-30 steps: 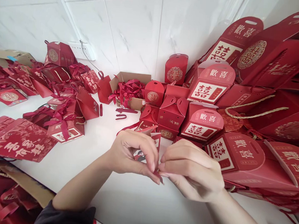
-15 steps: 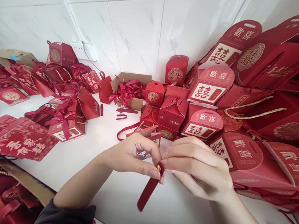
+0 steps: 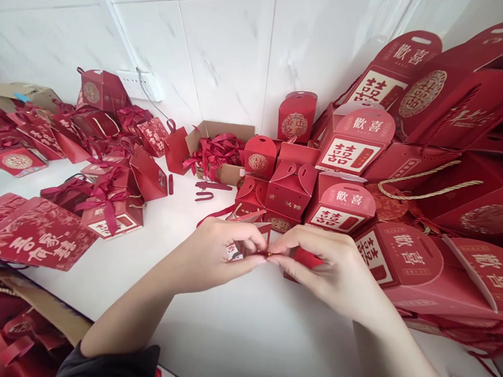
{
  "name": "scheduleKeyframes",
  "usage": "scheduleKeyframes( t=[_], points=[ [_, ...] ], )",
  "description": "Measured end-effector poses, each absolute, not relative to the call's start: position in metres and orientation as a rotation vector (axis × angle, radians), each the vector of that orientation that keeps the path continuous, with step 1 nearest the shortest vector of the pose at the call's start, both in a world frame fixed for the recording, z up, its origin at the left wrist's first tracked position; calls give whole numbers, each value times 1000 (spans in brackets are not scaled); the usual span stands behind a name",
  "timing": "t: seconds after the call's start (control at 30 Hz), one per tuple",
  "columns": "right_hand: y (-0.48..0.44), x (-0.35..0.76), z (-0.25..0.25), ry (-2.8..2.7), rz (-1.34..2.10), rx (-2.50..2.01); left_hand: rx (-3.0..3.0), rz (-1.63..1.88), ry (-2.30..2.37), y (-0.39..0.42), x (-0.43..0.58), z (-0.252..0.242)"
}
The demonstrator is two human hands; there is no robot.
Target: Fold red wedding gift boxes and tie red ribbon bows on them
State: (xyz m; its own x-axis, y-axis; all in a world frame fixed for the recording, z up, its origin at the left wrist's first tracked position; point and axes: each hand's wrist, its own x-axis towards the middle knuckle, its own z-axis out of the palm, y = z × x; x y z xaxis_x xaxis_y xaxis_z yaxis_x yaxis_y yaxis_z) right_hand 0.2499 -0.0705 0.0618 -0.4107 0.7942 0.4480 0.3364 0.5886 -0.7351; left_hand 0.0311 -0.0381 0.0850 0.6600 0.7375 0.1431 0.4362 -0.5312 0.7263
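A red strap [image 3: 263,253] with a gold stud [image 3: 269,254] is pinched between the fingertips of both hands, at the hub of the dial. Its left part is clamped by the thumb and fingers of the left hand [image 3: 214,255], while the stud end is gripped between the thumb and forefinger of the right hand [image 3: 332,269]. Most of the strap is hidden by the fingers, and its full shape cannot be told. Both hands are held above the white table [image 3: 224,336].

Just beyond the left fingers, towards eleven o'clock, a small box [image 3: 249,217] is partly covered; whether it is touched cannot be told. At ten o'clock, loose strips [image 3: 212,186] are laid on the table. Past eleven, a carton [image 3: 226,175] is filled with ribbons [image 3: 220,149].

At one o'clock, red boxes [image 3: 292,188] are stacked close by, and at two a gold rope [image 3: 432,187] is seen looped against larger ones. At three, a printed box [image 3: 406,254] is laid beside the right wrist.

At nine, a bow [image 3: 108,198] is tied on a box, and farther out a flat bag [image 3: 53,243] is placed. Between ten and eleven, a socket [image 3: 140,84] is fixed to the tiled wall [image 3: 227,49].
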Motion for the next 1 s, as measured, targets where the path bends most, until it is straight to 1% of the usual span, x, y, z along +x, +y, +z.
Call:
scheduleKeyframes(
  t=[0.23,0.4,0.47,0.57,0.7,0.87,1.0],
  points=[
    [-68,245,60,-2077,701,-994,2262,517,839,-37,26,89],
    [-67,257,62,-2196,625,-977,2463,636,990,-16,6,91],
    [-68,267,65,-2246,549,-977,2568,523,1068,-3,-4,90],
    [-69,281,69,-2323,488,-1006,2601,259,1185,9,-14,89],
    [-68,281,67,-2436,571,-1087,2433,64,1166,8,-17,90],
    [-58,256,56,-2500,679,-1036,2166,3,952,0,-5,84],
    [-52,245,51,-2498,718,-965,2281,89,971,3,9,71]
  ],
)
